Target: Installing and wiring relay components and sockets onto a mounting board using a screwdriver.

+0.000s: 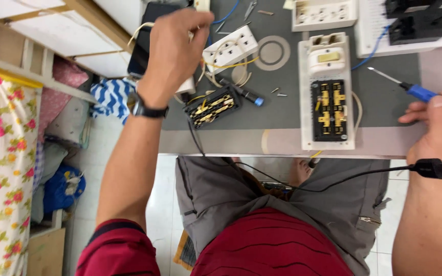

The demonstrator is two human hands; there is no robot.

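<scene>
**Inspector A:** Head view. Where does the left hand [172, 51] stand?

**Inspector B:** Raised over the far left part of the grey counter [282, 115], back of the hand toward the camera, fingers curled downward. A black wristwatch [147, 109] sits on that wrist. I cannot tell what the fingers close on; a white piece [186, 86] shows just beneath the palm, and thin yellow wires [221, 64] run from there.

**Inspector A:** Items nearest it?

**Inspector B:** A white socket plate [230, 47] lies just right of the knuckles. A black terminal block with brass contacts [212, 106] lies just below and right of the hand, apart from it. A small dark tool with a blue tip [244, 93] rests between the two.

**Inspector A:** Right hand [438, 130]?

**Inspector B:** At the right counter edge, fingers wrapped round the handle of a blue screwdriver [425, 93], its shaft pointing up and left. A black cable [333, 180] crosses that wrist.

**Inspector A:** Between the hands?

**Inspector B:** A long white extension board [327, 92], opened, black and brass internals exposed, well apart from the left hand, nearer the right.
</scene>
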